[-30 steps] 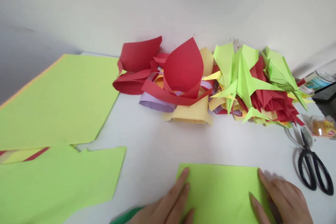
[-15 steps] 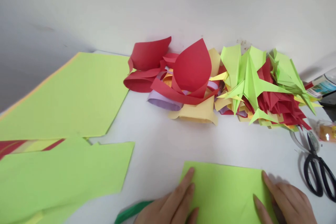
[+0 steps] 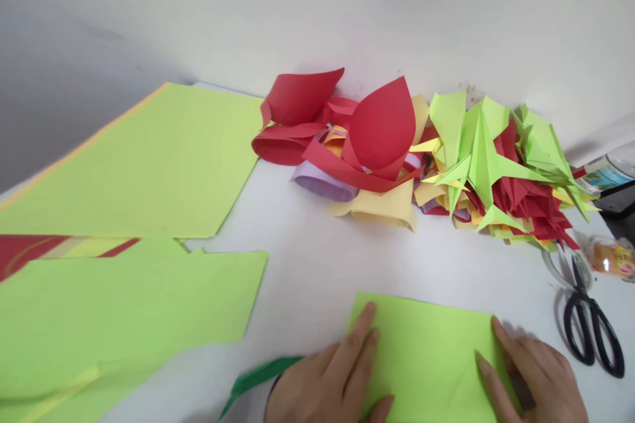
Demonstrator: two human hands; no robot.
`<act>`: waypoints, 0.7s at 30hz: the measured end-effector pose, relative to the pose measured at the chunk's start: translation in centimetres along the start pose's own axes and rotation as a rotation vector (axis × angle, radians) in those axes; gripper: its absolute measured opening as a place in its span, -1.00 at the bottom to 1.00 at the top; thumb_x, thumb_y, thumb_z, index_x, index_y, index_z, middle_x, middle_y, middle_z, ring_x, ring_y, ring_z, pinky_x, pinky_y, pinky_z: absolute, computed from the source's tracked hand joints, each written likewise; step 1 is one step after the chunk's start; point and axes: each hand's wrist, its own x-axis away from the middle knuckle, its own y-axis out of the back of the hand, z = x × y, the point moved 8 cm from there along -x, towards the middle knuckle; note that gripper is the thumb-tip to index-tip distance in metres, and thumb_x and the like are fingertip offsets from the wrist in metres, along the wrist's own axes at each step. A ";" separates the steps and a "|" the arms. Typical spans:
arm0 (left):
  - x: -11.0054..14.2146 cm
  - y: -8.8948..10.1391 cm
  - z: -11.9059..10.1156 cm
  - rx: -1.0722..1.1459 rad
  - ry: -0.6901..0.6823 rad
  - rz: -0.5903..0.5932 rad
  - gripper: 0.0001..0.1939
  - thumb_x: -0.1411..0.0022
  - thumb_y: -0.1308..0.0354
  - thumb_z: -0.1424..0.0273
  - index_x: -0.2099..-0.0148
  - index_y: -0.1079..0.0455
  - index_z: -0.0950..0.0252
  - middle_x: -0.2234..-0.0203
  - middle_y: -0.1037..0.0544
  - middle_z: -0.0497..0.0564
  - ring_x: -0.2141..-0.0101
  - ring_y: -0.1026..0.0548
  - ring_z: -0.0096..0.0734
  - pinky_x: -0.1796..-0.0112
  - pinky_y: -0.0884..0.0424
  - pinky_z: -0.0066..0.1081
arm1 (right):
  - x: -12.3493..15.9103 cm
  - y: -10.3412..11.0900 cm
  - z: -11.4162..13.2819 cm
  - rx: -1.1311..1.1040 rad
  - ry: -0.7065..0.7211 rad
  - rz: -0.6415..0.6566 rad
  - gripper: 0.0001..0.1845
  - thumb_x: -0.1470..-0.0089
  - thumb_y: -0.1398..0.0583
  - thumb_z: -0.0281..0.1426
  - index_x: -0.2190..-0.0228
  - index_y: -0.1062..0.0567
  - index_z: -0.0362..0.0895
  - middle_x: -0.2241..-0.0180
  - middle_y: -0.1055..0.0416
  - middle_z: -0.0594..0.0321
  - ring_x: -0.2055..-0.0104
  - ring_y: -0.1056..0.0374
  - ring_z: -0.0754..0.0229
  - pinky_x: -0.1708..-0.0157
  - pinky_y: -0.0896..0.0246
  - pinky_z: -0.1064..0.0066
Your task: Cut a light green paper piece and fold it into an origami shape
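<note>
A light green sheet of paper (image 3: 426,350) lies on the white table at the bottom of the view. On its left side rests my left hand (image 3: 337,370), fingers stretched flat across the paper and the thumb lower down on it. My right hand (image 3: 536,370) holds the sheet's right side, with the index fingertip at the far corner and the thumb on top; its other fingers are partly hidden. Beside my left wrist is a narrow dark green object (image 3: 258,377), whose kind I cannot make out.
Larger green sheets (image 3: 149,165) and cut green paper (image 3: 133,304) lie at left. Along the wall sit curled red paper pieces (image 3: 381,125) and a pile of folded paper planes (image 3: 481,152). Black-handled scissors (image 3: 588,324), a small wrapped packet (image 3: 612,259) and a bottle (image 3: 608,172) are at right.
The camera view has turned slightly, shifting the left-hand sheets rightward and up. Both hands stay on the same green sheet, with little movement relative to it.
</note>
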 end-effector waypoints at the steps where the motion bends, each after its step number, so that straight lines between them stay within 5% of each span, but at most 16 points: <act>1: 0.0 -0.1 0.0 -0.002 0.015 -0.019 -0.60 -0.32 0.14 0.29 0.14 -0.48 0.39 0.02 -0.52 0.22 0.53 -0.51 -0.40 0.59 -0.42 -0.41 | -0.2 0.1 0.1 -0.002 -0.008 -0.008 -0.55 -0.18 -0.09 -0.19 0.04 -0.37 -0.27 0.39 -0.44 0.05 0.34 -0.36 0.04 0.28 -0.22 0.20; 4: 0.2 0.4 0.1 -0.016 0.084 -0.195 -0.56 -0.32 0.22 0.29 0.17 -0.47 0.38 0.02 -0.52 0.22 0.56 -0.49 -0.38 0.60 -0.40 -0.38 | -0.3 0.2 0.2 -0.010 -0.025 0.006 -0.54 -0.18 -0.08 -0.16 0.06 -0.39 -0.27 0.37 -0.44 0.03 0.32 -0.36 0.03 0.28 -0.23 0.19; 11: -0.2 0.1 -0.4 -0.003 0.055 -0.081 -0.61 -0.28 0.16 0.36 0.09 -0.44 0.44 -0.05 -0.44 0.32 0.46 -0.51 -0.30 0.53 -0.48 -0.31 | 0.0 -0.1 -0.4 -0.026 -0.088 0.042 -0.49 -0.17 -0.08 -0.09 0.07 -0.42 -0.26 0.43 -0.41 0.09 0.36 -0.33 0.05 0.31 -0.22 0.19; 21: -0.4 1.4 0.4 0.069 0.103 -0.264 -0.64 -0.34 0.17 0.40 0.22 -0.46 0.37 0.12 -0.58 0.18 0.51 -0.54 -0.36 0.54 -0.49 -0.36 | 0.2 -0.4 -0.3 -0.037 -0.111 0.062 -0.48 -0.17 -0.07 -0.09 0.06 -0.40 -0.26 0.42 -0.38 0.10 0.30 -0.32 0.04 0.25 -0.21 0.16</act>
